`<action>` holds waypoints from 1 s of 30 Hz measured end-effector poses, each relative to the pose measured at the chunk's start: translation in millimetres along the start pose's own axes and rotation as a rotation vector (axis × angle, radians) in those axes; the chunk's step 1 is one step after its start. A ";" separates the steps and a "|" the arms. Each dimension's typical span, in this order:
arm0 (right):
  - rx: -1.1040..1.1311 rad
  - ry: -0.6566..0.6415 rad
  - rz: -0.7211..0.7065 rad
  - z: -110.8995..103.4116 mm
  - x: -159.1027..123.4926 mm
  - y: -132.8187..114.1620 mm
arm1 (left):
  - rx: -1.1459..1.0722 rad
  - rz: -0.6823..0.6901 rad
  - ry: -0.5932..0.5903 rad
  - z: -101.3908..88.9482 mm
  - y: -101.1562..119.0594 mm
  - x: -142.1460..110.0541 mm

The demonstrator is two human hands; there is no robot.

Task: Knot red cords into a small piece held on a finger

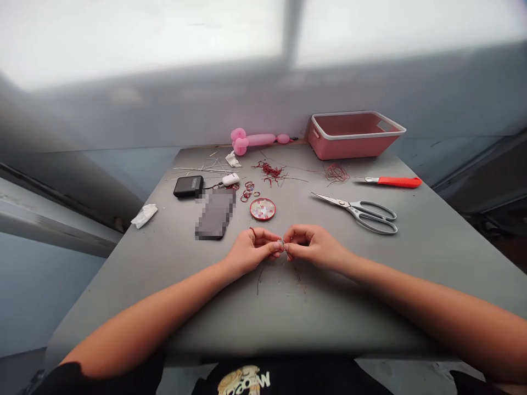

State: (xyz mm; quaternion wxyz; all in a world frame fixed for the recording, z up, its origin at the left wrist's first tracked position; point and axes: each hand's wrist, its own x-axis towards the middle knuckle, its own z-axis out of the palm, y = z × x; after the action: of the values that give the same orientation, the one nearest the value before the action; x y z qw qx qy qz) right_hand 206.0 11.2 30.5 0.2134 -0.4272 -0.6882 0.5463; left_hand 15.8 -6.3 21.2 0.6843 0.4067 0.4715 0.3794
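Head view, and here are both hands, meeting over the table (230, 329) with fingertips almost together! The left hand (252, 249) has its grip pinched narrow, thumb against fingers, on a small loop of dark thread (281, 242). Across from it, the right hand (315, 245) closes its own grip, thumb and forefinger on the loop's other side. So the loop sits right between the two grips, its exact shape too small to make out. Thin thread ends (296, 270) dangle below, and a red strand (252, 231) curls by the left forefinger. Just beyond the grips, a red-rimmed round dish (262, 209)! Small red rings (247, 192) lie behind it to the left, scissors (354, 213) to the right, and a pink basket (346, 147) at the far edge.
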 end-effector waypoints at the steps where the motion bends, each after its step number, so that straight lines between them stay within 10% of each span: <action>1: -0.011 0.004 -0.004 -1.0 1.2 0.1 | 0.008 0.000 0.001 0.2 -0.4 0.1; 15: -0.182 0.029 -0.069 -3.6 19.3 -15.9 | 0.028 0.096 0.033 2.0 -10.6 -2.0; 30: 0.386 -0.330 0.151 -18.2 25.7 2.9 | -0.020 0.040 0.039 -7.7 -2.4 -9.7</action>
State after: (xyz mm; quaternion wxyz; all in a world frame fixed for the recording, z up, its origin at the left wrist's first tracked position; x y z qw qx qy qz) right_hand 206.9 42.8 29.0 0.1345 -0.3341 -0.5626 0.7442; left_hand 6.2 -14.5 20.5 0.6713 0.4015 0.4729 0.4056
